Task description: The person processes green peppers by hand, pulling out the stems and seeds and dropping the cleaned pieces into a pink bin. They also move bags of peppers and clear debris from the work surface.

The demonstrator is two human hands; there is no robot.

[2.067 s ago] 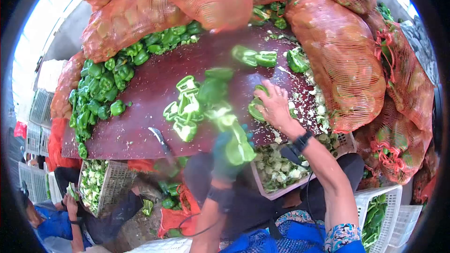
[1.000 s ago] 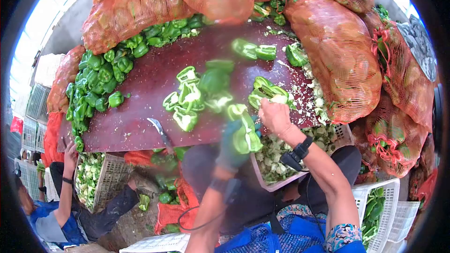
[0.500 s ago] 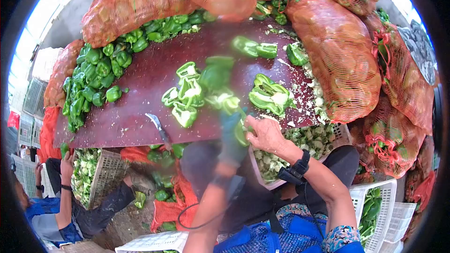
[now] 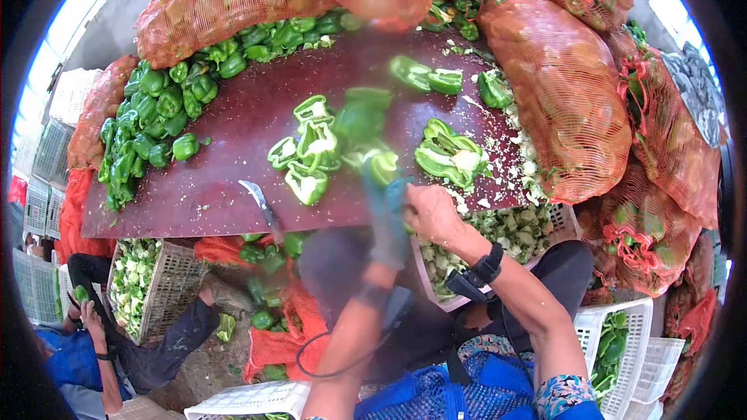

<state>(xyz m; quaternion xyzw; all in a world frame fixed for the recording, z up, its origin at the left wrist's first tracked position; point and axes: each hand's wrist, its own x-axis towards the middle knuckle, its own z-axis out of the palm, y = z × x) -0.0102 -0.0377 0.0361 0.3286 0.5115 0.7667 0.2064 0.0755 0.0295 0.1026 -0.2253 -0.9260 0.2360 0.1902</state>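
My left hand (image 4: 386, 218), in a teal glove and blurred by a smear over the view, is closed around a piece of green pepper (image 4: 408, 227), mostly hidden between my hands. Against it presses my bare right hand (image 4: 437, 214), its fingers curled; what they grip is hidden. Just beyond my left hand, a cut pepper piece (image 4: 383, 167) lies on the dark red table (image 4: 226, 179). Cut pepper halves (image 4: 315, 144) form a group to the left, and more opened pepper pieces (image 4: 450, 157) lie to the right. A curved-blade knife (image 4: 261, 207) rests near the table's front edge.
Whole green peppers (image 4: 159, 113) are heaped at the left, with full mesh sacks (image 4: 556, 101) behind and right. Below the table edge stands a crate (image 4: 428, 288) of pepper scraps. At the left, another person's hand (image 4: 93, 323) holds a green pepper.
My hands have shifted slightly up and stay together, and the green piece between them is now more hidden. The other person's hand has moved down and left.
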